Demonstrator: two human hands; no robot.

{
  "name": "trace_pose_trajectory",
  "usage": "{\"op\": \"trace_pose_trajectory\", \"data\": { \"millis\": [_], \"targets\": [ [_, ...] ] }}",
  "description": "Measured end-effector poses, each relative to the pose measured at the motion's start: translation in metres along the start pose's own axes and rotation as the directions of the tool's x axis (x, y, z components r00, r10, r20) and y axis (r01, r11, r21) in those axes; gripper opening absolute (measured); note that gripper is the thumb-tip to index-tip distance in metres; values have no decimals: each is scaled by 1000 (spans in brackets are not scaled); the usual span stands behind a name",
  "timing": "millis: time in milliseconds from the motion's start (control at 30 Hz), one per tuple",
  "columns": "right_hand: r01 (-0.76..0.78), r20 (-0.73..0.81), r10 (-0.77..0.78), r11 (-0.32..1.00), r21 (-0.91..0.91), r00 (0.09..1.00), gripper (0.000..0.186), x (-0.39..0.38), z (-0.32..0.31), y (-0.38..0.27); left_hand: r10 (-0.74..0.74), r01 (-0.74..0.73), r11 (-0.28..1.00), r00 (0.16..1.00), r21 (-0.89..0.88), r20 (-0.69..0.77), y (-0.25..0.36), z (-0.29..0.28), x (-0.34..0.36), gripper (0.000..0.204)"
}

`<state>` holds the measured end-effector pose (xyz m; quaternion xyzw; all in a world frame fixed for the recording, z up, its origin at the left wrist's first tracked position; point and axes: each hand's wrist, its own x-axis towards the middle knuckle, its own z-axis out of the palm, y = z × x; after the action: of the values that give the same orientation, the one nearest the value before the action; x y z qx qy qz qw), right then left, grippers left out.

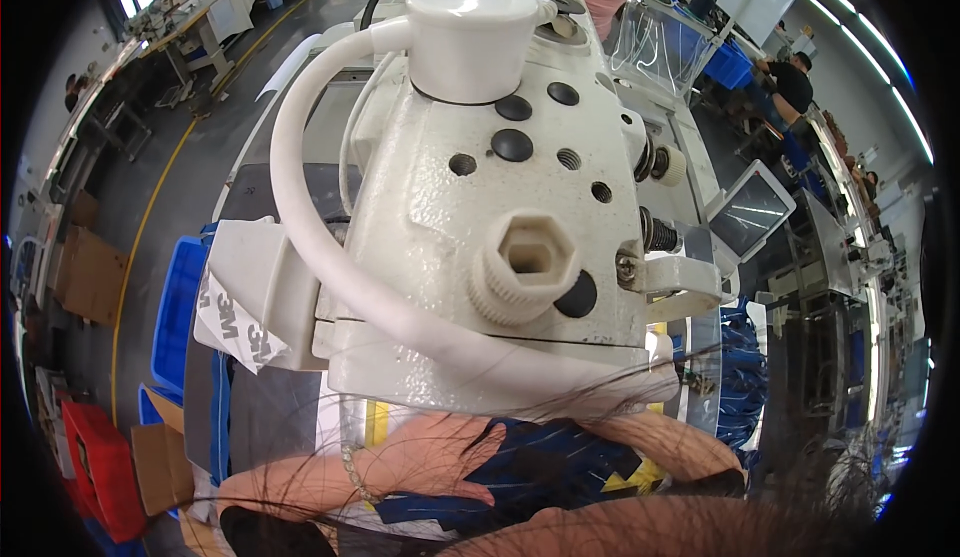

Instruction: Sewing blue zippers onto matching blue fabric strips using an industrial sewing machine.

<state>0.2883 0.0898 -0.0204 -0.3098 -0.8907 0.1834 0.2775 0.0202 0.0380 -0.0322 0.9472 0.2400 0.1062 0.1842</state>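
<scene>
A white sewing machine (430,197) fills the middle of the view and hides part of the work below it. Dark blue patterned fabric (550,462) with yellow patches lies at its near side. My left hand (435,454), with a beaded bracelet at the wrist, rests on the fabric's left part, fingers stretched out and partly hidden by the machine head. From the right, my right hand (625,427) reaches in over the fabric's far edge. Its fingers are hidden behind the machine head. Strands of hair cross in front of both arms.
A thick white hose (300,197) loops over the machine's left side. More blue fabric (742,387) hangs at the right, below a tilted screen (752,210). Blue bins (178,317), a cardboard box (163,457) and a red container (103,467) stand at left. Other people work farther off.
</scene>
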Motion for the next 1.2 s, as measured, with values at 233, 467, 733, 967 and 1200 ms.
{"op": "trace_pose_trajectory", "data": {
  "millis": [233, 467, 733, 967, 1200],
  "targets": [
    [-45, 42, 45, 999, 6, 998, 35, -8, 9, 5, 99, -80, 987, 987, 142, -127, -2, -15, 8, 81],
    [95, 115, -82, 989, -115, 990, 40, 4, 1, 1, 60, -56, 996, 997, 73, -53, -1, -13, 11, 79],
    [369, 271, -369, 928, 53, 889, 33, 44, 26, 38, 106, -102, 994, 986, 40, -126, -3, -7, 10, 78],
    [671, -81, -666, 738, 78, 742, 22, 61, 43, 59, 103, -93, 992, 986, 81, -130, -1, -12, 12, 76],
    [386, 224, -398, 917, 96, 890, 24, 59, 6, 20, 116, -104, 985, 989, 137, -89, -2, -19, 10, 74]
  ]
}}
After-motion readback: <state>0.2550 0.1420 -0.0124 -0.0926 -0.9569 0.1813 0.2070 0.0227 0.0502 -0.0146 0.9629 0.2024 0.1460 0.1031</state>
